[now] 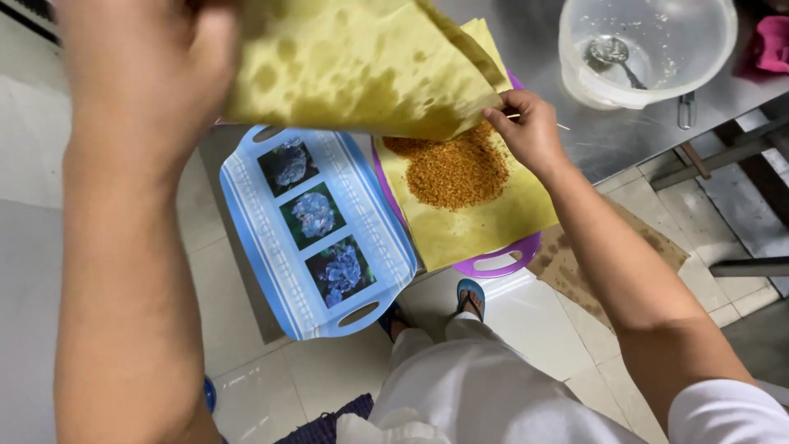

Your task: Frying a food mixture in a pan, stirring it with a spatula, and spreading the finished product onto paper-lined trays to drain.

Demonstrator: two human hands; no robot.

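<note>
Both hands, left hand (156, 57) and right hand (530, 131), are pinching a stained yellow paper sheet (362, 66) above orange crumbs (456, 168) heaped on the purple tray (497, 261).

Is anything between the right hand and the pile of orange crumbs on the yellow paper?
Nothing solid. The right hand pinches the edge of the lifted oily paper, whose lower edge overhangs the far side of the crumbs; the near side lies bare.
</note>
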